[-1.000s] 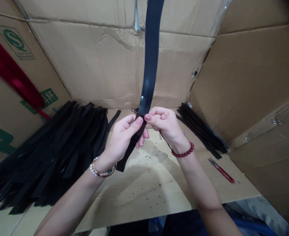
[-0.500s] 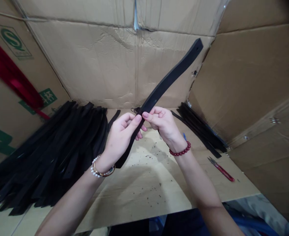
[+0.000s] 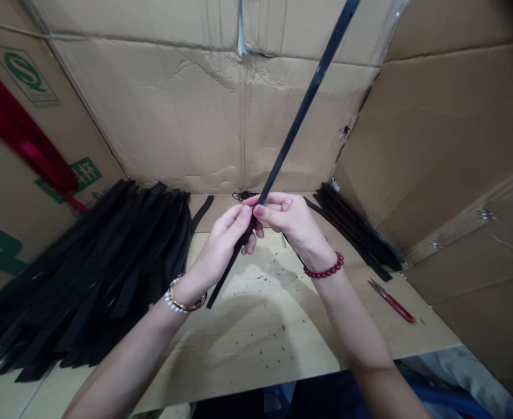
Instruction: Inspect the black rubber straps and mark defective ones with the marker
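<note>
Between my two hands is a long black strip (image 3: 302, 113), seen nearly edge-on and slanting from lower left up to the top of the view. My left hand (image 3: 227, 235) pinches it with the thumb near its lower part, and the short lower end sticks out below that hand. Just beside it, my right hand (image 3: 289, 221) grips the same strip between thumb and fingers. The two thumbs almost meet. A thin dark line runs down behind my right wrist; what it belongs to is hidden.
At left lies a large pile of black strips (image 3: 108, 273); a smaller bundle (image 3: 356, 230) rests at the back right. Red-handled snips (image 3: 391, 299) lie on the right of the table (image 3: 221, 349), among dark specks. Cardboard walls (image 3: 173, 116) surround it. Red material (image 3: 29, 137) hangs at left.
The strip has turned from its flat face to its narrow edge, and its upper end has swung up past the top of the view. Both hands keep their hold in nearly the same place.
</note>
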`<state>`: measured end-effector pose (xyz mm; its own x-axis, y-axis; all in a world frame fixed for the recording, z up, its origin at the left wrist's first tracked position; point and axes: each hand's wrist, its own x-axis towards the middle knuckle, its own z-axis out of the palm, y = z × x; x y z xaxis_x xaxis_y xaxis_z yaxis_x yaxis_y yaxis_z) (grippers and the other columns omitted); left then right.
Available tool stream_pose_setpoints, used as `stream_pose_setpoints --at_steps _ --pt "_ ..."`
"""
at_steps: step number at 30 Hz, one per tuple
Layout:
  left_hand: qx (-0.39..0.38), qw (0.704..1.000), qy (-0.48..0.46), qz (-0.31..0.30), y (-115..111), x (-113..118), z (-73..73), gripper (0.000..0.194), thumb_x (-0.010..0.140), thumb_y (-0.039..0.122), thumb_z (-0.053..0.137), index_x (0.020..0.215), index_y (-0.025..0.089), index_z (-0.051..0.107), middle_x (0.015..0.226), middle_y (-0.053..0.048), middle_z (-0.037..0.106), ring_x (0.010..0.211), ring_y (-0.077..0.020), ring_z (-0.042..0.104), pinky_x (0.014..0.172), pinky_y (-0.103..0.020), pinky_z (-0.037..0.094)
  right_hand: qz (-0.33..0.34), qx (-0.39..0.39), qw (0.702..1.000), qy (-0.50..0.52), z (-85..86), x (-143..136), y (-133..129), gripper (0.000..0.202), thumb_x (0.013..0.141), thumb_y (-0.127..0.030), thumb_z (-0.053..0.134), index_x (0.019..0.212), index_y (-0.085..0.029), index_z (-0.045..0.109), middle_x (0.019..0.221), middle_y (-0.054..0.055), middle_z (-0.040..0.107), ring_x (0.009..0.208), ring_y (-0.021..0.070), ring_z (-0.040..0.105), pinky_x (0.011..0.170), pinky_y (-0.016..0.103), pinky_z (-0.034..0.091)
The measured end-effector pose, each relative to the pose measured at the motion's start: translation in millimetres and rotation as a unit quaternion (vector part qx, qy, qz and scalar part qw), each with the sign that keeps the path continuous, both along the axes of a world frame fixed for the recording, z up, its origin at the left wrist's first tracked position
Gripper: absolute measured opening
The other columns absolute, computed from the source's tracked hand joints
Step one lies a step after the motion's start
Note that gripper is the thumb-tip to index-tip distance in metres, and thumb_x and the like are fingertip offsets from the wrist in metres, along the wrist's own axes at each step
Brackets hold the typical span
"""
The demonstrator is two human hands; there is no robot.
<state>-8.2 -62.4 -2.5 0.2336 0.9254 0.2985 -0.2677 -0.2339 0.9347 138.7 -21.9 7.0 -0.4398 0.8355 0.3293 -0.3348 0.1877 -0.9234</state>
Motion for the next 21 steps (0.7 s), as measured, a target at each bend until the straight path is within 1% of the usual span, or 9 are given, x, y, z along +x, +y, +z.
stream_pose_setpoints --at_steps 2,4,5,8,11,13,16,18,21 --pt "0.031 0.998 0.023 0.044 0.8 -2.0 0.3 0.03 0.092 0.044 0.063 0.091 0.015 0.059 0.075 -0.001 0.061 0.056 -0.0064 0.054 0.051 -0.018 0.043 -0.018 0.0 1.0 0.011 0.2 -1.3 0.5 0.025 0.073 -0.031 0.085 0.092 -0.016 0.077 0.062 -0.001 0.069 0.054 0.0094 0.061 0.055 0.023 0.053" --pt "0.044 0.996 0.046 0.063 2.0 -6.8 2.3 0.028 0.09 0.041 0.067 0.09 0.014 0.059 0.075 -0.001 0.062 0.057 -0.0069 0.056 0.052 -0.019 0.044 -0.023 0.005 0.999 0.022 -0.7 -2.4 0.9 0.026 0.072 -0.03 0.086 0.093 -0.016 0.078 0.065 0.0 0.07 0.057 0.0094 0.062 0.058 0.024 0.054" --pt "0.047 0.996 0.056 0.056 2.6 -10.0 3.7 0.027 0.09 0.04 0.067 0.09 0.015 0.058 0.075 -0.001 0.063 0.056 -0.0074 0.057 0.052 -0.019 0.045 -0.022 0.011 0.999 0.025 -1.4 -2.8 1.1 0.027 0.072 -0.03 0.086 0.094 -0.016 0.078 0.066 0.0 0.071 0.057 0.0096 0.062 0.059 0.024 0.055" --pt "0.051 0.995 0.088 -0.003 3.3 -19.8 9.4 0.025 0.089 0.038 0.068 0.095 0.015 0.059 0.078 -0.001 0.065 0.055 -0.0082 0.058 0.051 -0.021 0.047 -0.025 0.034 0.999 0.021 -2.1 -3.3 0.4 0.026 0.073 -0.03 0.085 0.095 -0.017 0.079 0.067 0.0 0.07 0.058 0.0105 0.062 0.061 0.026 0.056" --pt "0.042 0.994 0.09 -0.042 0.9 -23.6 15.4 0.024 0.092 0.037 0.064 0.099 0.015 0.059 0.08 -0.002 0.066 0.052 -0.0077 0.056 0.048 -0.02 0.044 -0.023 0.062 0.998 0.004 0.0 -2.5 -2.0 0.023 0.077 -0.032 0.082 0.093 -0.017 0.079 0.063 -0.001 0.068 0.056 0.0106 0.062 0.062 0.026 0.055" --pt "0.029 0.995 0.074 -0.061 -1.8 -21.5 17.5 0.026 0.096 0.04 0.058 0.099 0.014 0.059 0.081 -0.004 0.067 0.05 -0.0083 0.057 0.046 -0.021 0.044 -0.018 0.071 0.997 -0.001 2.1 -0.6 -3.6 0.02 0.08 -0.035 0.078 0.088 -0.016 0.079 0.058 -0.002 0.065 0.051 0.0101 0.061 0.055 0.024 0.052" --pt "0.012 0.995 0.048 -0.081 -4.6 -15.6 15.4 0.031 0.099 0.044 0.05 0.095 0.014 0.059 0.082 -0.006 0.069 0.05 -0.009 0.058 0.047 -0.022 0.046 -0.007 0.062 0.998 -0.009 3.6 5.0 -3.3 0.022 0.083 -0.037 0.075 0.084 -0.015 0.078 0.052 -0.002 0.061 0.044 0.0094 0.057 0.043 0.02 0.042" --pt "0.006 0.995 0.031 -0.096 -4.5 -13.0 11.4 0.035 0.099 0.047 0.048 0.094 0.014 0.06 0.081 -0.007 0.069 0.051 -0.0096 0.059 0.049 -0.022 0.048 0.03 0.04 0.998 -0.022 2.3 9.4 -0.6 0.026 0.083 -0.04 0.075 0.093 -0.016 0.078 0.052 -0.002 0.062 0.043 0.0092 0.057 0.039 0.019 0.036" --pt "-0.012 0.992 0.012 -0.122 -3.2 -12.6 6.7 0.04 0.098 0.052 0.048 0.093 0.014 0.061 0.073 -0.005 0.068 0.05 -0.0105 0.06 0.048 -0.022 0.049 0.108 0.004 0.994 -0.028 -1.9 12.3 4.9 0.043 0.08 -0.048 0.076 0.11 -0.017 0.075 0.054 -0.002 0.063 0.045 0.0105 0.059 0.039 0.018 0.035"
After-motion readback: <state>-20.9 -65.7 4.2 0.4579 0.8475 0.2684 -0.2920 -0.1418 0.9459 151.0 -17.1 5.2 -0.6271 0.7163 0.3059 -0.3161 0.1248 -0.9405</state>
